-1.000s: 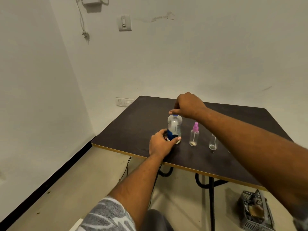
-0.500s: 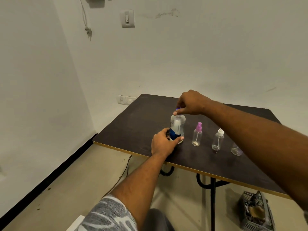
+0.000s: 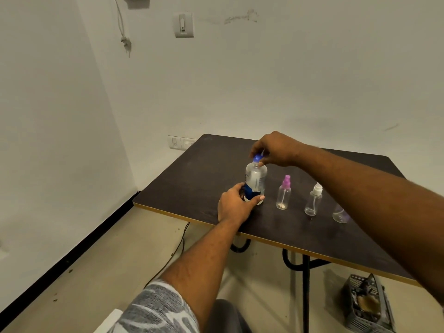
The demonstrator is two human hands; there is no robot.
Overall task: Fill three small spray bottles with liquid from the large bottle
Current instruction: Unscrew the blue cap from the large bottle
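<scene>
White walls meet in a corner behind a dark desk [image 3: 192, 188] with a pale edge. On the desk, near its front edge, stands the large bottle [image 3: 256, 180], upright, clear with a blue label low down. The left hand [image 3: 236, 206] is wrapped around its base, thumb across the label. The right hand [image 3: 276, 149] is above it, fingertips pinched on the blue cap [image 3: 257, 157], which sits at the bottle's mouth; whether it is on or just lifted off cannot be told. To the right stand three small spray bottles in a row: one with a pink top [image 3: 284, 193], one with a white top [image 3: 314, 200], and a third [image 3: 340, 215] partly hidden behind the right forearm. A grey basket [image 3: 367, 306] sits on the floor under the desk.
</scene>
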